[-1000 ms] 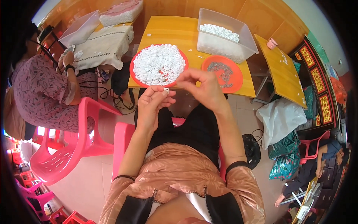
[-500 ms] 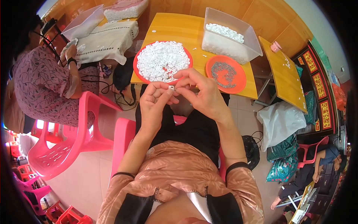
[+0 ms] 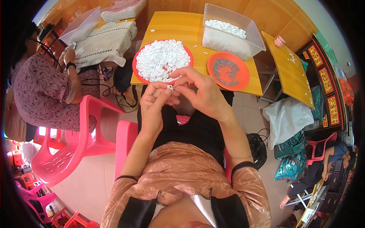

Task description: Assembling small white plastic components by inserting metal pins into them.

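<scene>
In front of my lap, my left hand (image 3: 155, 99) pinches a small white plastic clip (image 3: 170, 87) between thumb and forefinger, its opening facing up. My right hand (image 3: 201, 92) is closed against the clip's right side, thumb and forefinger pressed together; what they hold is too small to make out. Just beyond my hands, a red round tray (image 3: 135, 71) bears a heap of similar white clips (image 3: 161, 59). An orange plate (image 3: 243, 73) to its right holds thin grey metal nails (image 3: 225, 60), spread in a ring.
A clear plastic bin (image 3: 232, 42) of white pieces stands at the back of the yellow table (image 3: 171, 24). At left, another person (image 3: 47, 91) sits beside a pink chair (image 3: 72, 159). A white bag (image 3: 289, 117) lies at right; a further person (image 3: 330, 163) sits at lower right.
Both hands have shifted slightly left with the clip, still held together. The whole view has moved a little.
</scene>
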Demonstrator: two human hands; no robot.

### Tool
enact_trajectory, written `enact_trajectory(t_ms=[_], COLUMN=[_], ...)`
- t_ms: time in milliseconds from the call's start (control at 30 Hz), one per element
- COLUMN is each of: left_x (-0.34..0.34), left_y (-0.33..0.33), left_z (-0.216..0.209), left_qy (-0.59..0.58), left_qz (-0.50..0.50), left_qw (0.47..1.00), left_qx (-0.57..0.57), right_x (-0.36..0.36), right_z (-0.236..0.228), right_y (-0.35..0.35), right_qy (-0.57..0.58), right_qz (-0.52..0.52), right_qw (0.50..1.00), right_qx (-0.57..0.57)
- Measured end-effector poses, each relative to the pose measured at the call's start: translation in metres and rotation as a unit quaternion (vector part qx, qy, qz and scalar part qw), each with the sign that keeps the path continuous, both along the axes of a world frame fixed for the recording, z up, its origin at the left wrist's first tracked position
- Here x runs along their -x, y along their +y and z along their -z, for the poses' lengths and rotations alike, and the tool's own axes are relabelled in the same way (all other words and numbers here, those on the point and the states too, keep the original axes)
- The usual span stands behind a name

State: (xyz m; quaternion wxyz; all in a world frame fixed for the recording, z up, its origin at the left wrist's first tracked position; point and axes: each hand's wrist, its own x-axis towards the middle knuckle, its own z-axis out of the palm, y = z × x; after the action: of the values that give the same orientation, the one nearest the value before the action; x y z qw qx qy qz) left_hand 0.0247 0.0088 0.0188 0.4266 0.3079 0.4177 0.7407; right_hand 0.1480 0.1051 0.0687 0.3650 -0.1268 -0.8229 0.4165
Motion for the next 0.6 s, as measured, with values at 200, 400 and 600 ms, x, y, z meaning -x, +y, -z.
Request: enact_trajectory(t_ms=[200, 400, 600], left_x=[0.0002, -0.0019, -0.0002], left_y=[-0.0005, 0.0003, -0.0005], left_z=[-0.0014, -0.0036, -0.0042], left_qy=[-0.012, 0.005, 0.049], left_qz=[-0.003, -0.013, -0.022], left_qw=[1.0, 1.0, 0.998], left_qx=[-0.002, -0.011, -0.015], right_x=[0.0004, 0.0008, 0.0028], right_z=[-0.0023, -0.0022, -0.0003], right_y=[-0.0012, -0.0014, -0.0018], right_qy=[-0.008, -0.012, -0.019], right_qz=[-0.007, -0.003, 0.003], right_qw=[1.0, 1.0, 1.0], right_qx=[0.014, 0.012, 0.007])
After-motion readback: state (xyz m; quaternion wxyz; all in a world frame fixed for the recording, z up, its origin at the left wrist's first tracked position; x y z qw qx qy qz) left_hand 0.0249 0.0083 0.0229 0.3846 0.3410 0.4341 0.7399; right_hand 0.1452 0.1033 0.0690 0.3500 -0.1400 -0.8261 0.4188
